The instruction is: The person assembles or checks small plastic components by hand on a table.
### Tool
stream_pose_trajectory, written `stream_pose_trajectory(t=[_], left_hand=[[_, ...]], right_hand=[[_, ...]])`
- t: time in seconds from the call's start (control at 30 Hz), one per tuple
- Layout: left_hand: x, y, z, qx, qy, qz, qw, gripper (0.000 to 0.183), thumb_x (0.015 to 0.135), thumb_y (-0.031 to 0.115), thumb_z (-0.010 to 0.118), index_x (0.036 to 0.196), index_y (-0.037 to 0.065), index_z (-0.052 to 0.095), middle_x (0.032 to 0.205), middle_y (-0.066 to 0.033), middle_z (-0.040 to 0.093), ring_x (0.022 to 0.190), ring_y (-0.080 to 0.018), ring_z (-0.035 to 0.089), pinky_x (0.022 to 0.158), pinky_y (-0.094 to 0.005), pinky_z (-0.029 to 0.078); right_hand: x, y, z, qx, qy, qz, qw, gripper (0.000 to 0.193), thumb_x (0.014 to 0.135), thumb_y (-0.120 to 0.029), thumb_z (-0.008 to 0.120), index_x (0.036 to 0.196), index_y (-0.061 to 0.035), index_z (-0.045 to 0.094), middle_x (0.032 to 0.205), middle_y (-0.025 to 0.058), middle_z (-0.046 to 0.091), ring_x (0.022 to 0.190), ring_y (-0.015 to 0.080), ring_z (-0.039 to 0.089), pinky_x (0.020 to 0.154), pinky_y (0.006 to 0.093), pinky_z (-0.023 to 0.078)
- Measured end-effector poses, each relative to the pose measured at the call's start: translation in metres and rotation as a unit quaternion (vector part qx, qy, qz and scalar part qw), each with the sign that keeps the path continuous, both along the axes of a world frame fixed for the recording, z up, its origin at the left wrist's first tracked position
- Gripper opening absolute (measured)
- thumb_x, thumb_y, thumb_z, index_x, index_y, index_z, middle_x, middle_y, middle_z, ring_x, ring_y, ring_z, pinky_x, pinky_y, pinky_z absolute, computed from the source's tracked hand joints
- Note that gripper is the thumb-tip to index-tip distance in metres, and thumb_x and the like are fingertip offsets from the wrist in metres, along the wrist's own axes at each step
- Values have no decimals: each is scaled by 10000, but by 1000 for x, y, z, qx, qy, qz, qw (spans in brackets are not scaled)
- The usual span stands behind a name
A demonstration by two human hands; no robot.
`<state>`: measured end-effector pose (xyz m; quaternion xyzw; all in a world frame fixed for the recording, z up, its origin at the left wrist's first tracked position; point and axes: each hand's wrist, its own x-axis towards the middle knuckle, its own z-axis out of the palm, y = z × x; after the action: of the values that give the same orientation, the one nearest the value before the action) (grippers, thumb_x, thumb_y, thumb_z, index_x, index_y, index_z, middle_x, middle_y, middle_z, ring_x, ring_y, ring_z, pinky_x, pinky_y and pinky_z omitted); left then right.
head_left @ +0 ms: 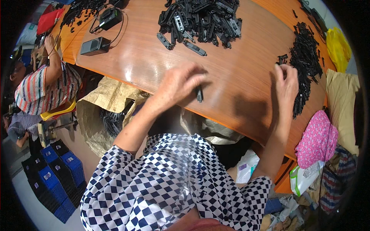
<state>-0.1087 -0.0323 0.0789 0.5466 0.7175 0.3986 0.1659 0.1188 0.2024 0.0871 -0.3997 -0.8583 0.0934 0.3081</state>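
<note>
My left hand (184, 81) hovers over the near part of the table, its fingertips smeared by motion. A narrow dark plastic piece (199, 94) shows just below its thumb; whether the hand grips it I cannot tell. At the right, my right hand (286, 81) has its fingers curled together beside a heap of small black plastic parts (305, 57). A few small black bits (282, 59) lie right at its fingertips, and what is pinched there is too small to make out. A large pile of longer black plastic parts (204, 21) sits at the far middle.
A grey box-shaped device (95, 46) and a black adapter (110, 18) with cables stand far left. An open woven sack (94, 115) hangs below the table edge. Another person in a striped top (48, 88) sits at left. A pink flowered cloth (317, 139) lies at right.
</note>
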Motion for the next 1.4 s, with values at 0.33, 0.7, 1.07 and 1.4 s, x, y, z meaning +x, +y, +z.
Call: stream_pose_trajectory(t=[0.33,0.7,1.07,1.4], left_hand=[[-58,39,-37,12,284,74,956,185,779,115,663,960,104,624,923,-107,548,917,-315,550,759,-429,481],[-39,37,-48,71,74,26,994,192,800,-28,594,983,7,546,910,-112,575,852,-235,601,730,-326,477],[3,34,-15,33,-92,-108,989,250,836,-41,559,1080,5,582,979,-58,640,948,-137,600,818,-280,494],[35,40,-39,45,-578,-112,807,445,815,-28,650,1244,-8,534,1097,-61,603,1013,-125,578,897,-253,483]], right_hand=[[-14,58,-31,80,-240,-57,966,204,846,-275,623,920,-85,642,988,129,566,944,323,572,791,449,489],[-43,-45,-37,-373,237,140,886,122,911,-124,597,1000,-48,631,781,10,607,652,71,567,555,216,465],[-56,-120,-28,-311,188,222,905,164,897,-42,592,1050,14,607,864,105,655,678,125,644,586,245,519],[-50,-135,-38,-304,289,141,897,116,872,15,609,988,22,620,801,73,628,649,102,621,549,237,514]])
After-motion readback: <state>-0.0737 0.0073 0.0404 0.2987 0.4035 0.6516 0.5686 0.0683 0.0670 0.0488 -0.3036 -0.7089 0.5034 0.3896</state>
